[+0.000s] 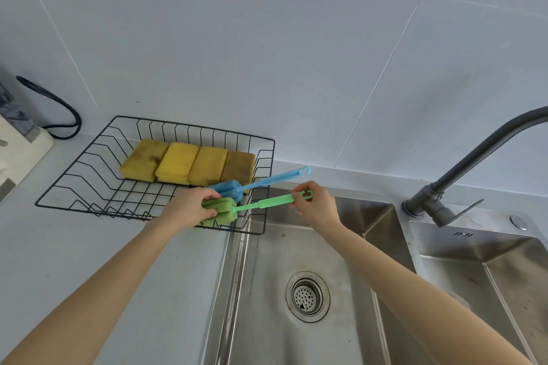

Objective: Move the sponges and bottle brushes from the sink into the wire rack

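A black wire rack (74, 175) stands on the counter left of the sink (267, 290). Several yellow sponges (178, 161) lie side by side along its far side. A blue bottle brush (267, 182) rests in the rack's right corner, its handle sticking out over the rim. Just in front of it is a green bottle brush (264, 203). My left hand (186, 206) grips its green foam head inside the rack. My right hand (315, 204) pinches the handle's far end above the sink's edge. The sink basin holds only its drain strainer (307, 296).
A dark grey faucet (462, 169) rises at the right, over a second basin (489, 281). A black cable (56, 107) loops against the tiled wall at the left, beside a white appliance (20, 151). Grey counter surrounds the rack.
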### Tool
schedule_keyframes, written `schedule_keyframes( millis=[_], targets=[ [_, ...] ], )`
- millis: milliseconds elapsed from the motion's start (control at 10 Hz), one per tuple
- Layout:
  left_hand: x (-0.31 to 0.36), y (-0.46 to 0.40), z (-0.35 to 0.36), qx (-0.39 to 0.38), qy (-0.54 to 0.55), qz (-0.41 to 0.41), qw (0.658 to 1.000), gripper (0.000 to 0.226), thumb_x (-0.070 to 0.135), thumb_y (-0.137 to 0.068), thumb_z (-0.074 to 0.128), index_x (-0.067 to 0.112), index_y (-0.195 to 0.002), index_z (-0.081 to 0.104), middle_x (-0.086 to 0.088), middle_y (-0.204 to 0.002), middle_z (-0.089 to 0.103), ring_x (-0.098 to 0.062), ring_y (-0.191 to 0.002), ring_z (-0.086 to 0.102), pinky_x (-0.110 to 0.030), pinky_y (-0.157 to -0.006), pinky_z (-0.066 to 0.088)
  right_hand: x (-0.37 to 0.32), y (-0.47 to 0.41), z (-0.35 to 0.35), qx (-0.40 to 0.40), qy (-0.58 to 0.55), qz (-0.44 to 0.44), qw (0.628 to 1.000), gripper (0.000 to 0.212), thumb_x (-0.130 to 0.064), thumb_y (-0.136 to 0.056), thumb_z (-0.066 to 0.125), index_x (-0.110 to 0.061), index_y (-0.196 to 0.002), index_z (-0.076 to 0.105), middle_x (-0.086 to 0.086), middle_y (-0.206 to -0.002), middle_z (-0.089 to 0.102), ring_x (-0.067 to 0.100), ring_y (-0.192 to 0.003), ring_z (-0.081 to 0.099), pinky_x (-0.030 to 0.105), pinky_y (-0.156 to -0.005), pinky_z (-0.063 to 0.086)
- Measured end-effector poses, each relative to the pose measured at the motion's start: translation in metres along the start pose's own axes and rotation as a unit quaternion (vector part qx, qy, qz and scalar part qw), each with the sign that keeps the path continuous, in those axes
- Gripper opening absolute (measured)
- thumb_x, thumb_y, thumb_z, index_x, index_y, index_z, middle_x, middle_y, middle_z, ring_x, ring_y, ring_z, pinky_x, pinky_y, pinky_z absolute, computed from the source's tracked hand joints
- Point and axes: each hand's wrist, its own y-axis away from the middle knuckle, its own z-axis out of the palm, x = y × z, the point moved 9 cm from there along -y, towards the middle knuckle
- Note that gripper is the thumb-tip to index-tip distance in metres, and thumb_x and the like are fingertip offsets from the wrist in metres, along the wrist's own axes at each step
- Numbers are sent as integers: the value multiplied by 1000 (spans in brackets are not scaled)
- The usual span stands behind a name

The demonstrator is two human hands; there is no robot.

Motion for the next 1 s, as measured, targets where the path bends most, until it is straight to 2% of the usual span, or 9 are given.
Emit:
schedule_keyframes(
  millis=[100, 200, 400, 500, 700, 800, 900, 1000],
  targets=[
    [-1, -3, 2, -2, -18, -7, 1000, 38, 19, -82, 64, 18, -120, 57, -2, -128, 61, -21, -118, 55, -37, -97, 44, -2, 0, 0, 4, 22, -13, 1000, 15, -15, -92, 54, -8, -105, 57, 6, -96, 61, 8, -69, 59, 4, -48, 45],
    [-2, -5, 4, -6, -30, -14, 999, 36, 20, -82, 65, 18, -117, 58, -2, -128, 61, -22, -117, 56, -37, -95, 45, -5, 1, 0, 7, 41, -27, 999, 11, -15, -92, 54, -10, -101, 57, 6, -97, 60, 13, -78, 60, 5, -54, 43],
    [-2, -7, 7, -13, -44, -22, 999, 36, 20, -81, 65, 18, -117, 58, -4, -127, 61, -23, -115, 57, -38, -95, 46, -13, 7, -2, -1, 104, -75, 992, 17, -15, -92, 54, -5, -104, 59, 0, -93, 54, 5, -67, 49, 7, -55, 37],
    [-4, -5, 7, -20, -38, -18, 999, 43, 20, -82, 64, 19, -124, 55, -6, -129, 59, -24, -116, 54, -37, -96, 44, -18, 9, 1, -11, 126, -88, 988, 17, -15, -91, 54, -6, -104, 60, 4, -98, 58, 12, -80, 51, 19, -68, 42],
    [9, 3, 10, -55, -49, 0, 997, 46, 16, -88, 54, 14, -133, 45, -10, -132, 55, -25, -120, 51, -32, -97, 41, -23, 14, 2, -32, 175, -101, 979, 23, -16, -91, 52, -9, -112, 58, 8, -115, 60, 15, -86, 48, 22, -73, 39],
    [11, 6, 10, -63, -48, -3, 997, 47, 18, -91, 50, 12, -136, 40, -10, -137, 50, -25, -124, 48, -33, -101, 39, -23, 17, 3, -57, 201, -107, 972, 30, -18, -92, 51, -10, -120, 55, 9, -121, 57, 20, -93, 52, 25, -78, 41],
    [12, 9, 3, -30, -50, -16, 998, 53, 21, -92, 46, 12, -142, 30, -8, -147, 40, -24, -132, 41, -34, -108, 36, -21, 24, -2, -69, 244, -126, 959, 41, -21, -94, 49, -13, -133, 46, 8, -130, 52, 25, -118, 51, 34, -100, 41],
    [17, 12, -1, -15, -46, -19, 999, 55, 24, -93, 46, 12, -143, 27, -8, -148, 38, -24, -134, 40, -35, -109, 35, -18, 25, -11, -63, 272, -118, 953, 46, -24, -94, 47, -15, -138, 40, 7, -136, 49, 26, -126, 47, 39, -105, 37]
  ],
)
